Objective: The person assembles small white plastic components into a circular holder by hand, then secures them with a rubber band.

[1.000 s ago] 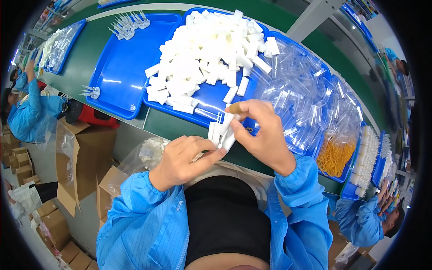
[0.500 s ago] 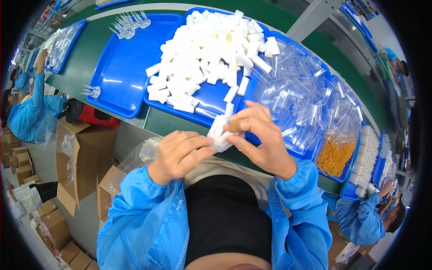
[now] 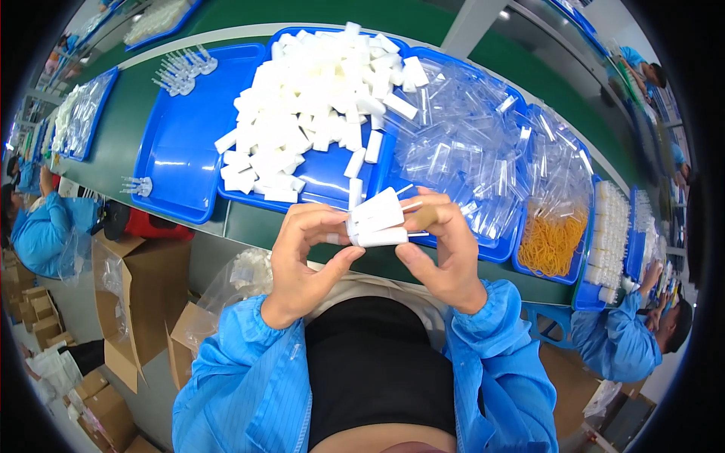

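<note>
One left grip (image 3: pixel 294 264): fingertips and thumb pinching the clear base end of the piece, hence the nearer hand to that end. One white block-and-pin assembly (image 3: pixel 377 214): raised over the near side of the tabletop (image 3: pixel 264 226), right of the left grip; long axis roughly left to right, blocks fanned, pin ends (image 3: pixel 419 235) pointing right. One right grip (image 3: pixel 447 257): thumb and fingers apart beside the pin ends; whether they hold anything, cannot tell.

Tabletop, green, left to right: blue tray (image 3: pixel 177 151), with a row of pinned bases (image 3: pixel 185 72) far and a lone one (image 3: pixel 138 186) at its near left corner; second tray (image 3: pixel 330 167), heaped white blocks (image 3: pixel 317 98); third tray (image 3: pixel 492 248), clear plastic sleeves (image 3: pixel 457 143); fourth tray (image 3: pixel 545 273), orange rubber bands (image 3: pixel 553 245) near, clear packaging (image 3: pixel 555 162) far; fifth tray (image 3: pixel 586 296), rows of white pieces (image 3: pixel 608 241).

Room, left to right: co-worker in blue smock (image 3: pixel 60 230); open cardboard carton (image 3: pixel 143 302), near; grey post (image 3: pixel 476 30), far; blue stool (image 3: pixel 550 323); second co-worker (image 3: pixel 619 340), blue sleeves.
</note>
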A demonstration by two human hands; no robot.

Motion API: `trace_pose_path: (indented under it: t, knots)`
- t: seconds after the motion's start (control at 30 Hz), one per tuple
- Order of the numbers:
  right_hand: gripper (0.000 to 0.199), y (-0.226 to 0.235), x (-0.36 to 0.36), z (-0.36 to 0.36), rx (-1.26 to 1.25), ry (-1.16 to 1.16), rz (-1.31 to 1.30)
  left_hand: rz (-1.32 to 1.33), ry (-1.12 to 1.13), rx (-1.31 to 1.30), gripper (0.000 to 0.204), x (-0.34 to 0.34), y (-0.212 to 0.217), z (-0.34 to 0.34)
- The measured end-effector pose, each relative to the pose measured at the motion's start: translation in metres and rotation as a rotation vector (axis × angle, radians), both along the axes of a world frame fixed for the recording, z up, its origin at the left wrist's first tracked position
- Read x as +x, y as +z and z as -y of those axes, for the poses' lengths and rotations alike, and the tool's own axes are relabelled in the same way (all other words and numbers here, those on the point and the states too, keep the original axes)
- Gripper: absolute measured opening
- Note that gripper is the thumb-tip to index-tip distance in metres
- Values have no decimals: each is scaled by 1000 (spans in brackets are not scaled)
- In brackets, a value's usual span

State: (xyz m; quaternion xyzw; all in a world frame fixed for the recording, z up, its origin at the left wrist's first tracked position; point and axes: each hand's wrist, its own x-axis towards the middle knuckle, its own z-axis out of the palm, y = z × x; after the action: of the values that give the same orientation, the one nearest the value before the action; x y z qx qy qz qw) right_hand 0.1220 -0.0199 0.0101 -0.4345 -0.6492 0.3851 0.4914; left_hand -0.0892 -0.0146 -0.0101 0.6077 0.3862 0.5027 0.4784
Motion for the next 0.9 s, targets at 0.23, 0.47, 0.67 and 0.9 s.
trace_pose_path:
  t: [0.23, 0.47, 0.67, 0.9]
  knots:
    - [16, -13, 12, 12, -219, -37, -226, 45, -58, -62, 48, 11, 0, 1]
    - [20, -12, 17, 14, -284, -11, -387, 84, -171, -60, 52, 10, -3, -5]
    - [21, -4, 29, 8, -305, 44, -286, -337, -69, 347, 48, 13, 4, -3]
    - [19, -10, 32, 10, -328, 66, -254, -433, -76, 461, 55, 14, -9, 5]
